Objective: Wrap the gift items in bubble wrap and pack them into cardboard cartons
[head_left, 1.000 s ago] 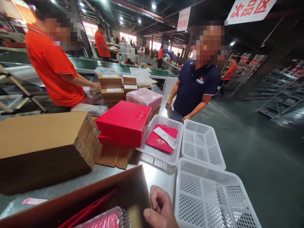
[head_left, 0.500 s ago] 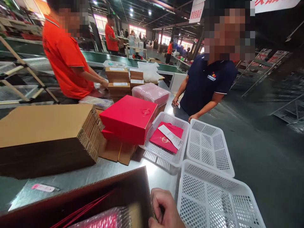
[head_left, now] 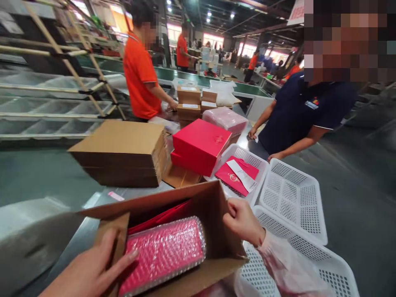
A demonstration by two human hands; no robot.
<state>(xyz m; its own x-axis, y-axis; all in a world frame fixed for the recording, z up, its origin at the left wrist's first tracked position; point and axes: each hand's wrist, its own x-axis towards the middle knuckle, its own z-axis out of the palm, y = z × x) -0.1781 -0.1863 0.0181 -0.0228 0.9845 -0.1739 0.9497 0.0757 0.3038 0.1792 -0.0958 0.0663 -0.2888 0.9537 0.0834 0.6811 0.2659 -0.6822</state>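
Observation:
An open cardboard box (head_left: 213, 206) sits in front of me on the metal table (head_left: 93, 200). Inside it lies a red box wrapped in bubble wrap (head_left: 163, 251), with a red paper bag (head_left: 161, 216) behind it. My left hand (head_left: 93, 268) lies flat on the box's left flap, fingertips touching the bubble wrap. My right hand (head_left: 243, 220) pinches the box's right wall near the top edge.
A stack of flat cardboard (head_left: 123, 152) and red gift boxes (head_left: 199, 144) stand beyond. White mesh baskets (head_left: 293, 198) line the right; one holds a red bag with a slip (head_left: 236, 175). A person in dark blue (head_left: 309, 115) stands opposite, another in orange (head_left: 139, 78) at the back.
The view has dropped and swung left, bringing the open box's inside into sight. My left hand has come into view on the left flap. My right hand stays on the right wall.

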